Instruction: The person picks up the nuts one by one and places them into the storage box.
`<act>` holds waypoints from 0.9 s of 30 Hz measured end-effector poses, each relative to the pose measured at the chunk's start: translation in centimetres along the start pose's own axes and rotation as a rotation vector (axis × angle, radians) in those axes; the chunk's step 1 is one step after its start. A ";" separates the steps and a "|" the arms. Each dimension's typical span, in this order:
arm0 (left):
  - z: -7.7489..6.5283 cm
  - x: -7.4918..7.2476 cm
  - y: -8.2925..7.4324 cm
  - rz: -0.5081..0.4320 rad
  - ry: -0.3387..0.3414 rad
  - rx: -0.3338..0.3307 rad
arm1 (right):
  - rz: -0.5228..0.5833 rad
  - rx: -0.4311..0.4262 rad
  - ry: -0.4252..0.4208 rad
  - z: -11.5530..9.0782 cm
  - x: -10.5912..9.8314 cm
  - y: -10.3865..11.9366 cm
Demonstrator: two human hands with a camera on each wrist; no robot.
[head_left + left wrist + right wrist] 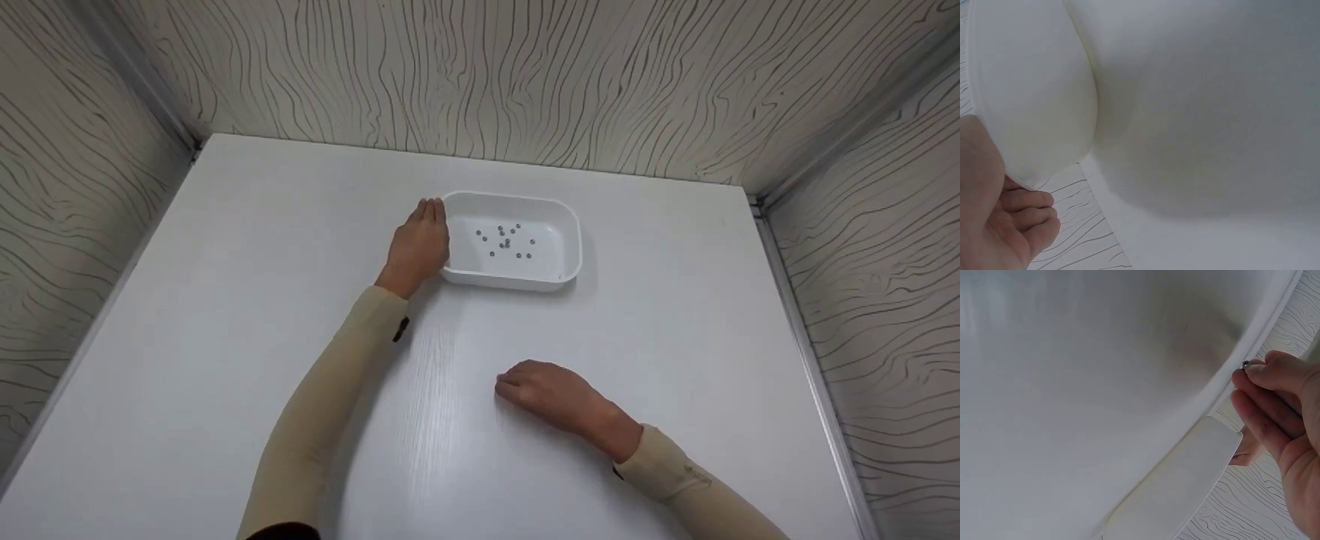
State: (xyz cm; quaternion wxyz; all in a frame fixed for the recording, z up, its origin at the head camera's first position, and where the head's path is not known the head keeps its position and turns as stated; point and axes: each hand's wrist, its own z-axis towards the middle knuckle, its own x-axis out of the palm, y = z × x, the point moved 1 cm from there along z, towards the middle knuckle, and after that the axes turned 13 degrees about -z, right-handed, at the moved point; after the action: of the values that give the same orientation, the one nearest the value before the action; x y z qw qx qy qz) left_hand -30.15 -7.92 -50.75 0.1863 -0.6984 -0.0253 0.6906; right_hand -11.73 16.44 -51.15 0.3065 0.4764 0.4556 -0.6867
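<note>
A white plastic tray [504,281] with rounded corners stands toward the back of the white table. Several small grey metal nuts [518,226] lie scattered on its floor. My left hand [420,241] holds the tray at its left end; in the left wrist view, the fingers [1039,216] curl by the tray's rim [1022,183]. Closer to the front of the table, my right hand [551,394] is apart from the tray. Between its thumb and index fingertip it pinches one small metal nut [1246,364], which the head view hides.
The white tabletop [225,337] surrounds the tray on all sides. Behind it rises a panel with a wood-grain pattern [450,82], and similar panels with metal posts [832,112] flank the table left and right.
</note>
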 end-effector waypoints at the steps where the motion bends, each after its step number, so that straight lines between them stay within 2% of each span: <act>1: 0.0 0.0 0.0 -0.002 0.001 -0.001 | 0.015 0.006 -0.005 0.0 -0.1 -0.1; 9: -0.2 -0.1 -0.1 -0.026 0.000 -0.003 | 0.153 0.023 -0.096 0.4 -1.7 -0.9; 22: 0.0 -0.2 -0.2 -0.020 0.034 -0.027 | 0.464 0.085 -0.384 1.2 -4.2 -3.5; 27: 0.0 -0.2 -0.3 -0.027 0.036 -0.036 | 0.541 0.132 -0.417 1.5 -4.9 -4.8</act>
State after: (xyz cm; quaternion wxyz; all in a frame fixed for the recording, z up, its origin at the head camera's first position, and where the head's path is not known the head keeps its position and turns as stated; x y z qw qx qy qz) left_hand -30.10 -7.75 -50.47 0.1836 -0.7136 -0.0437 0.6747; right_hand -14.61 16.85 -44.74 0.5326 0.4481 0.1950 -0.6911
